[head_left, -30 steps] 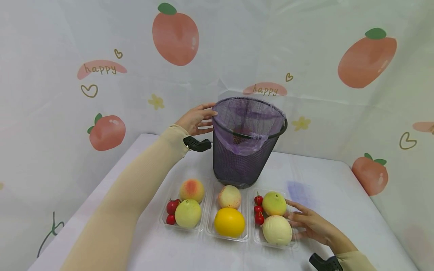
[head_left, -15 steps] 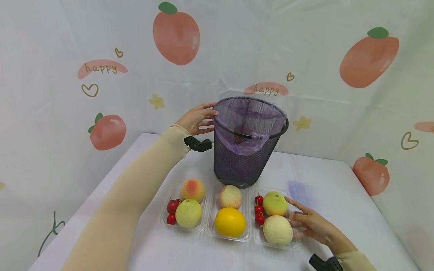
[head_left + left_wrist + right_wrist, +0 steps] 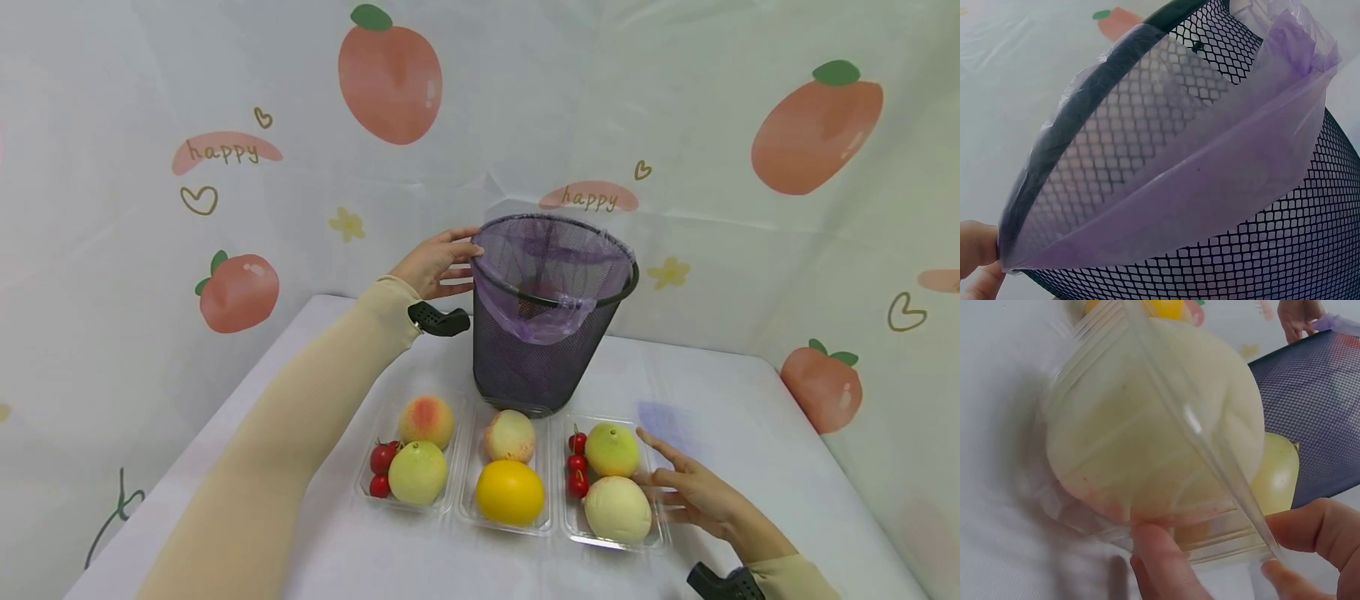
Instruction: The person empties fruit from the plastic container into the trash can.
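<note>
My left hand (image 3: 438, 262) reaches to the far left rim of a black mesh bin (image 3: 540, 367), its straight fingers touching the rim. A purple bag (image 3: 542, 321) lines the bin. In the left wrist view my fingertips (image 3: 979, 250) lie at the edge of the purple bag (image 3: 1210, 206) over the bin's mesh (image 3: 1260, 262). My right hand (image 3: 693, 496) holds the right side of the rightmost clear tray (image 3: 579, 533). In the right wrist view thumb (image 3: 1166, 562) and fingers pinch the tray's wall (image 3: 1222, 487). A pale round fruit (image 3: 1147, 444) fills the tray.
Three clear trays stand in a row before the bin. The left tray holds a peach (image 3: 426, 421), a green fruit (image 3: 417, 472) and cherries (image 3: 380, 467). The middle tray holds a peach (image 3: 510, 436) and a yellow fruit (image 3: 510, 492). The right tray holds a green fruit (image 3: 612, 450), cherries (image 3: 576, 467) and a pale fruit (image 3: 617, 510).
My right hand and the right tray have shifted slightly to the right, and the index finger has lifted. The left hand stays at the bin's rim.
</note>
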`<state>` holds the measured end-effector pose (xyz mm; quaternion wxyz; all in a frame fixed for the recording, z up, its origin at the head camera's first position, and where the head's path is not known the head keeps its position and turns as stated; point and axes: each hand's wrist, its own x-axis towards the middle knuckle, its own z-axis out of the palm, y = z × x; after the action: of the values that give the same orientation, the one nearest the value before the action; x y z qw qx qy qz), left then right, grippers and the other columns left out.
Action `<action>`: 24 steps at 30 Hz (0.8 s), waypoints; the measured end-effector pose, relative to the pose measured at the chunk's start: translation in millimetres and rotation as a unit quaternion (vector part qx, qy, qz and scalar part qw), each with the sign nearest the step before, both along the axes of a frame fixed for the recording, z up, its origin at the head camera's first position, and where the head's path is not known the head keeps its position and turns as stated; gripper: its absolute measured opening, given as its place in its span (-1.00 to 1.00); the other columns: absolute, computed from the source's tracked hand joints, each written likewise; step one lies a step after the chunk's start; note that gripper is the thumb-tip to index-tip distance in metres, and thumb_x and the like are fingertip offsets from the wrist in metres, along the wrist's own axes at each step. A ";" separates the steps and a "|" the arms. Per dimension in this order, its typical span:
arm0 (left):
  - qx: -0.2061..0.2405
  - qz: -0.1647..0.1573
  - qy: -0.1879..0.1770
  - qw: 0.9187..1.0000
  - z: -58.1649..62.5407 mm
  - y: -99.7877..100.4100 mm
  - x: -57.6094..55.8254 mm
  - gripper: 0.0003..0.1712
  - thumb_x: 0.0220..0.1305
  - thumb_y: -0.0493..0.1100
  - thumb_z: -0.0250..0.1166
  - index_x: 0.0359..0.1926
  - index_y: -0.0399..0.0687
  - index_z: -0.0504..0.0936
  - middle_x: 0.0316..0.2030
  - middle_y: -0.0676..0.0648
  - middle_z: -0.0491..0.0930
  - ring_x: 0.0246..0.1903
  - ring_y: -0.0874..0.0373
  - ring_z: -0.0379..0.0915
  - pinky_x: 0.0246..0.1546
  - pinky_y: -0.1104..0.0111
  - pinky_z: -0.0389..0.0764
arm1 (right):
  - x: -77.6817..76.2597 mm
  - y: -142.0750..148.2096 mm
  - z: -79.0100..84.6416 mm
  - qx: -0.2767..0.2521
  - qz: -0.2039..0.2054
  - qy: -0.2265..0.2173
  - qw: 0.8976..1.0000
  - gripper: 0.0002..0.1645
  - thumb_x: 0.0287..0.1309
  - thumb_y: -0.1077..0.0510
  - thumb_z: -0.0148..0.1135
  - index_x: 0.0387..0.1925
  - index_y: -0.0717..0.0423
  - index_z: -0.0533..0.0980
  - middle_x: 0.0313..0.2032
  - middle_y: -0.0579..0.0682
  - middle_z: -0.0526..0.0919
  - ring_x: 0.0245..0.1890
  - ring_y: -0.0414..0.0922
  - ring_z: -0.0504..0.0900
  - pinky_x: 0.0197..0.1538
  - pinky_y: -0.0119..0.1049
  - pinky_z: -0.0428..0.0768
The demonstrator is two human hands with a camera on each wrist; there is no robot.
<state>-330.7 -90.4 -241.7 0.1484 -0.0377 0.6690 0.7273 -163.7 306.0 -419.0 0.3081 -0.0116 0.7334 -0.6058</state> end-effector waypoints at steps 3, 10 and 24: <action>0.001 -0.001 0.000 1.000 -0.7 0.5 -0.1 -0.44 0.33 -0.17 0.26 0.30 0.35 0.42 -0.04 0.00 0.47 -0.01 0.05 0.48 0.16 0.17 0.51 | 0.2 2.5 -1.9 0.006 0.006 0.000 1.000 -0.06 0.39 0.11 0.01 0.52 -0.11 -0.35 0.11 0.12 0.50 0.00 -0.03 0.60 0.01 -0.14 0.62; 0.002 0.001 0.004 1.000 -0.4 -0.5 0.9 -0.44 0.32 -0.16 0.26 0.29 0.36 0.42 -0.03 0.00 0.47 0.02 0.04 0.46 0.17 0.16 0.51 | -3.7 2.6 -5.8 -0.007 0.006 -0.018 1.000 -0.08 0.41 0.07 -0.01 0.51 -0.27 -0.35 0.42 0.43 -0.32 0.20 0.28 0.40 0.18 0.19 0.48; 0.000 0.002 0.004 1.000 -0.3 -0.3 0.3 -0.44 0.32 -0.17 0.26 0.29 0.35 0.42 -0.04 0.00 0.48 -0.02 0.06 0.48 0.15 0.18 0.52 | -7.8 7.3 -13.4 -0.102 0.040 -0.041 0.993 -0.12 0.48 0.12 -0.12 0.48 -0.54 -0.36 0.41 0.39 -0.58 0.26 0.04 0.28 0.20 -0.03 0.47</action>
<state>-330.4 -90.7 -241.9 0.1449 -0.0360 0.6691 0.7280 -171.5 313.2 -432.3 0.3587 -0.0476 0.6538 -0.6645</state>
